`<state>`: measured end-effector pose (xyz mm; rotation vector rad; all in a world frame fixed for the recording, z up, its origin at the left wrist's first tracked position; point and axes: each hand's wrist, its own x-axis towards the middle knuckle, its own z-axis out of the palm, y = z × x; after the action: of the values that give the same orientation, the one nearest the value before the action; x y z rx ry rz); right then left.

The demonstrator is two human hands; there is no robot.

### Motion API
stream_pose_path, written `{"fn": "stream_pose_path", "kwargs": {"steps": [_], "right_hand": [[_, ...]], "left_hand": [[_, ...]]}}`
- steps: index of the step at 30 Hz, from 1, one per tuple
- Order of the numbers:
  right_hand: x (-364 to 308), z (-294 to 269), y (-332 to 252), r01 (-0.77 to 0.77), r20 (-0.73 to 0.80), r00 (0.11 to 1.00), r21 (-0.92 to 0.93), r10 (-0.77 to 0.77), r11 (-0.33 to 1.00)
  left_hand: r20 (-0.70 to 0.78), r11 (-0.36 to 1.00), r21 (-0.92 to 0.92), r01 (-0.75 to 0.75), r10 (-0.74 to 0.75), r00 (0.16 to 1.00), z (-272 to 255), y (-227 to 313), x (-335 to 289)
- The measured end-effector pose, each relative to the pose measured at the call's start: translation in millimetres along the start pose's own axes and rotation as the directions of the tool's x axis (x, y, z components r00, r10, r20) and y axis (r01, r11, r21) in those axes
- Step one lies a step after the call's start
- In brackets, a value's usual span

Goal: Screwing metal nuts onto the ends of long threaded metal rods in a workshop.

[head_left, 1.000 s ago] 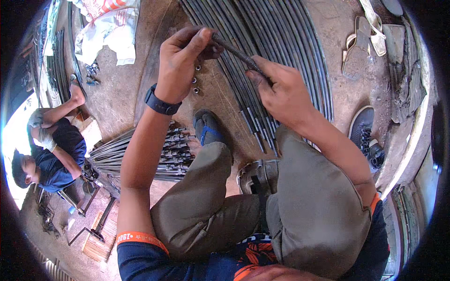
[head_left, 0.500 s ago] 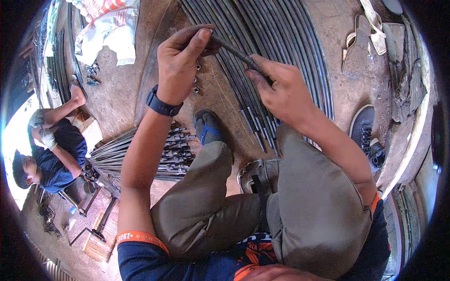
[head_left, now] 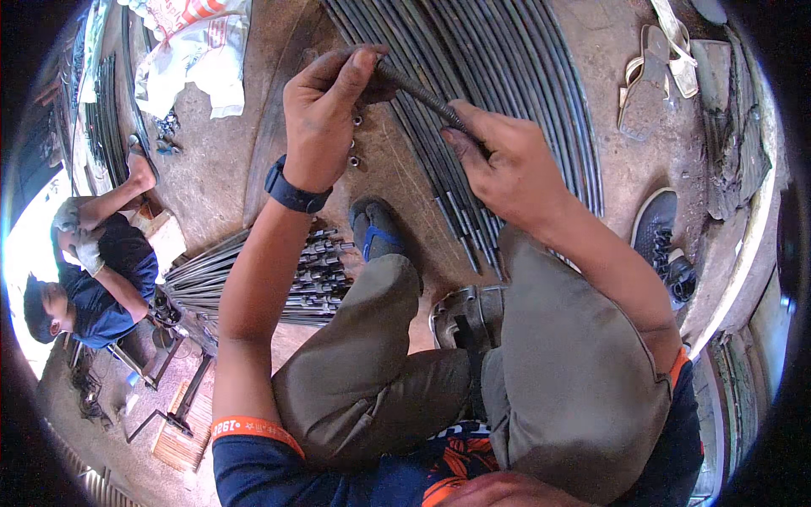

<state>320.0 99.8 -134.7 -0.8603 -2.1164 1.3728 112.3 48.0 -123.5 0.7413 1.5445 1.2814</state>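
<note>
A dark threaded rod (head_left: 428,98) is held up in front of me, slanting down from left to right. My left hand (head_left: 331,106) is closed around its left end, the thumb on top and the fingertips curled out of sight. Further along it, my right hand (head_left: 511,160) pinches the rod between thumb and fingers. Beneath both hands a row of long dark metal rods (head_left: 507,84) lies on the floor. A few small nuts (head_left: 355,160) rest on the concrete just below my left hand.
Left of my legs lies a bundle of rods with fittings on their ends (head_left: 317,270). A co-worker in gloves (head_left: 110,262) sits at the far left. Sandals (head_left: 649,80) and a dark shoe (head_left: 655,224) are at the right. White sacks (head_left: 198,63) lie at the upper left.
</note>
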Motion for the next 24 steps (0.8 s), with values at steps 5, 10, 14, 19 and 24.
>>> {"fn": "stream_pose_path", "kwargs": {"steps": [5,10,14,19,24], "right_hand": [[-1.6,2.4,2.0,0.045,-0.02,0.999,0.014,-0.045,0.999],[-1.2,1.8,1.3,0.0,0.047,0.999,0.034,-0.002,0.999],[-1.0,0.1,0.7,0.01,0.049,0.999,-0.017,-0.009,1.0],[-2.1,1.5,1.0,-0.014,0.042,0.999,0.013,0.013,1.0],[-2.8,1.6,1.1,-0.002,-0.004,1.0,0.043,0.002,0.999]], "left_hand": [[0.001,0.992,0.079,-0.098,0.099,0.995,0.0,2.4,-0.5],[0.012,0.992,0.09,-0.09,0.09,0.996,-0.7,1.9,0.6],[0.032,0.996,0.038,-0.084,0.083,0.996,-4.4,-0.5,3.6],[0.017,0.997,-0.043,-0.067,0.068,0.998,-1.7,-1.6,1.3],[0.016,0.997,-0.048,-0.058,0.059,0.998,1.0,-1.3,2.1]]}}
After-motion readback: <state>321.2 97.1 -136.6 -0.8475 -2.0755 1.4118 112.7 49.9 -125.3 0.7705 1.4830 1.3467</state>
